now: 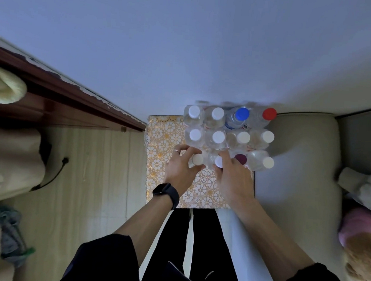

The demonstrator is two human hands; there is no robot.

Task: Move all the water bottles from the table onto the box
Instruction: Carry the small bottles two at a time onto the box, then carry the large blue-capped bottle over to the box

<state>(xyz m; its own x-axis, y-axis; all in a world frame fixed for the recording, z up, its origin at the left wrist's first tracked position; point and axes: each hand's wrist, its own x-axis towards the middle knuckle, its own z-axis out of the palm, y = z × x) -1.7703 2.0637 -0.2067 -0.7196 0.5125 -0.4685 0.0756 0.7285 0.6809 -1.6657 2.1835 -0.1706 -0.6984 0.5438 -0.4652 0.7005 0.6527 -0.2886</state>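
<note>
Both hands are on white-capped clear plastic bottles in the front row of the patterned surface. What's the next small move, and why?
Probably lift both straight up: the left hand grips one white-capped clear plastic bottle, the right hand another, and neighbouring bottles such as the maroon-capped one stand tightly packed beside them.

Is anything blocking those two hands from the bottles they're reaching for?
Nothing visible. The left hand is already around a white-capped bottle, and the right hand touches the bottle beside it; both stand in the near row, unobstructed.
</note>
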